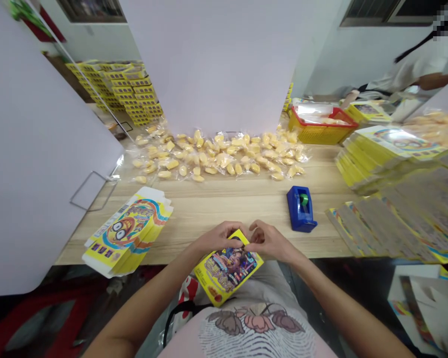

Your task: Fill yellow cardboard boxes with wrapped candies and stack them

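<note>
A yellow printed cardboard box (227,273) lies tilted against my lap at the table's front edge, its picture side facing up. My left hand (224,236) grips the far end of the box, thumb over the front face. At the same end my right hand (269,242) has its fingers curled in and pressed at the box's corner; the closure itself is partly hidden by the fingers. To the right stands a blue tape dispenser (300,209) with a green core. On the left lies a stack of flattened yellow boxes (130,231).
Many small wrapped yellow pieces (224,154) lie across the back of the table (216,199). Stacked flat boxes (388,149) and fanned cartons (395,219) fill the right side. A yellow-red basket (321,127) stands behind. White panels (216,64) rise around; a person (425,64) sits far right.
</note>
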A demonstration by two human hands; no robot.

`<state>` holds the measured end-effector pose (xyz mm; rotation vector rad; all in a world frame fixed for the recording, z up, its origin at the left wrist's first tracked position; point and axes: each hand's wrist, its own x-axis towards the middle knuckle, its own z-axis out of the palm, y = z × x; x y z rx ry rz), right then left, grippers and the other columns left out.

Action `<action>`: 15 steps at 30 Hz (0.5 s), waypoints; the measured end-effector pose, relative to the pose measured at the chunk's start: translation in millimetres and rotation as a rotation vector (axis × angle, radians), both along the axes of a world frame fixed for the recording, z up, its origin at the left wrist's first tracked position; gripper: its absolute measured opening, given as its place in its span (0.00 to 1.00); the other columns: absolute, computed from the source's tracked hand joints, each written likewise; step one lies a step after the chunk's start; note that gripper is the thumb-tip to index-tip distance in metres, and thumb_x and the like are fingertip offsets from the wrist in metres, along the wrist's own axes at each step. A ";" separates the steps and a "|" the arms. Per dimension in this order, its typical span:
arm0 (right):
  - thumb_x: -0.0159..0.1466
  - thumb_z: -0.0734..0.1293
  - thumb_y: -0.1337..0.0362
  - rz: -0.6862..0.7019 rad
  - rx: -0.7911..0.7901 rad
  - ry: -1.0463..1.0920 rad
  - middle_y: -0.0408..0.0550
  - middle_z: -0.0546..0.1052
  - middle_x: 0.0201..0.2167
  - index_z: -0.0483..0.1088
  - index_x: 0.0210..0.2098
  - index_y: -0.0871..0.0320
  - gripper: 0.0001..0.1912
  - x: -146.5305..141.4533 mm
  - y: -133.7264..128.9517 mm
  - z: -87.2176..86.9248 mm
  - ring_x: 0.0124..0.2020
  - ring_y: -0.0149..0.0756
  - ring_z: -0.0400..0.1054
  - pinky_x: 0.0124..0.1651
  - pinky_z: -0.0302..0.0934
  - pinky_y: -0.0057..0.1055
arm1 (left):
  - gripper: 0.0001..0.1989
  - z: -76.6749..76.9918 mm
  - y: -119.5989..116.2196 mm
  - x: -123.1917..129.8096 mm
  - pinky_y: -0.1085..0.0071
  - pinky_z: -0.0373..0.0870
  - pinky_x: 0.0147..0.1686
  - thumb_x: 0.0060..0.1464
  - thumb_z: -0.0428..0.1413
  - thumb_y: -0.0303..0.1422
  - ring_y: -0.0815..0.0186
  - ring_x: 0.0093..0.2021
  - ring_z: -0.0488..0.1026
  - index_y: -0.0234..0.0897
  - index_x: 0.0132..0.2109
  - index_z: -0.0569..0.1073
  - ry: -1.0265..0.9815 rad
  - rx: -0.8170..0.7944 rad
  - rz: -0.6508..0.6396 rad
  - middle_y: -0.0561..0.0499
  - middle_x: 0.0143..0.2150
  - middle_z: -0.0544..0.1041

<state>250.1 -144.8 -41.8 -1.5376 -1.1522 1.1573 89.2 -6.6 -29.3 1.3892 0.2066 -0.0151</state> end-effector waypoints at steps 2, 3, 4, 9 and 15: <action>0.46 0.75 0.51 0.050 -0.102 0.308 0.43 0.74 0.23 0.72 0.30 0.60 0.21 -2.2 -1.9 -6.8 0.22 0.30 0.64 0.27 0.56 0.25 | 0.19 3.4 -1.8 -3.1 0.76 0.61 0.30 0.45 0.64 0.41 0.68 0.31 0.67 0.32 0.40 0.73 -0.007 -0.048 -0.024 0.50 0.32 0.72; 0.44 0.75 0.48 0.076 -0.153 0.445 0.43 0.74 0.23 0.72 0.29 0.61 0.24 -3.6 -1.9 -10.7 0.22 0.29 0.64 0.27 0.57 0.25 | 0.19 5.4 -2.1 -5.0 0.75 0.61 0.30 0.44 0.65 0.41 0.68 0.31 0.67 0.32 0.40 0.73 -0.011 -0.064 -0.037 0.50 0.32 0.72; 0.41 0.76 0.47 0.080 -0.189 0.557 0.44 0.74 0.22 0.72 0.28 0.62 0.26 -5.7 -1.5 -14.4 0.21 0.29 0.63 0.28 0.57 0.26 | 0.19 7.5 -2.1 -7.5 0.75 0.62 0.31 0.44 0.65 0.41 0.67 0.31 0.68 0.32 0.40 0.74 -0.010 -0.078 -0.043 0.50 0.32 0.73; 0.49 0.71 0.42 -0.182 -0.082 0.690 0.51 0.77 0.28 0.75 0.31 0.59 0.26 -32.2 -1.6 -16.3 0.29 0.41 0.71 0.33 0.65 0.35 | 0.20 9.9 -10.7 -19.4 0.75 0.64 0.29 0.43 0.65 0.40 0.68 0.28 0.69 0.36 0.41 0.70 -0.024 -0.218 0.373 0.52 0.32 0.72; 0.48 0.71 0.45 -0.096 -0.079 0.479 0.53 0.79 0.37 0.79 0.36 0.46 0.20 -31.1 -8.6 -21.6 0.45 0.58 0.72 0.49 0.66 0.49 | 0.22 3.3 10.2 -17.5 0.73 0.66 0.30 0.46 0.64 0.40 0.66 0.31 0.71 0.39 0.46 0.68 -0.188 -0.159 0.862 0.51 0.34 0.72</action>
